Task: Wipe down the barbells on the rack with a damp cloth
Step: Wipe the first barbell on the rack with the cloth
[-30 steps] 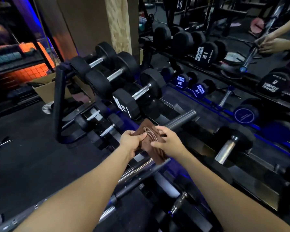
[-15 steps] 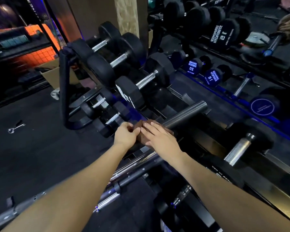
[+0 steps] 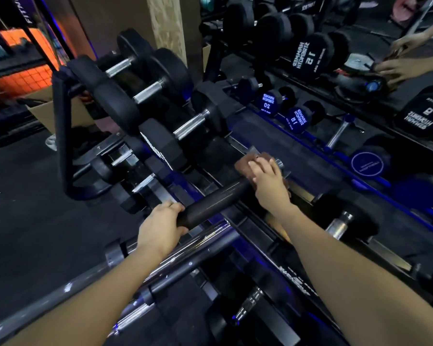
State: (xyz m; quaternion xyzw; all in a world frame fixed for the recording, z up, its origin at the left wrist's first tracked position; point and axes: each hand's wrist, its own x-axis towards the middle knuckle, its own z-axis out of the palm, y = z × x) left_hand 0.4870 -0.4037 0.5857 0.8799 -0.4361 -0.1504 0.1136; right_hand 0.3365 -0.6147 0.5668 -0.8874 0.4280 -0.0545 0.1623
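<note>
A: What sits in the rack?

B: Black dumbbells in its cradles, and a barbell sleeve lying across the tray.

A: And the hands?

B: The left hand wraps its fingers round the sleeve's near end. The right hand presses a brown cloth over the far end, fingers close together and bent over it.

A: Any lettering?

B: "HAMMER STRENGTH" with 20 and 15 on the end caps behind. "FITNE" shows at the upper left.
</note>
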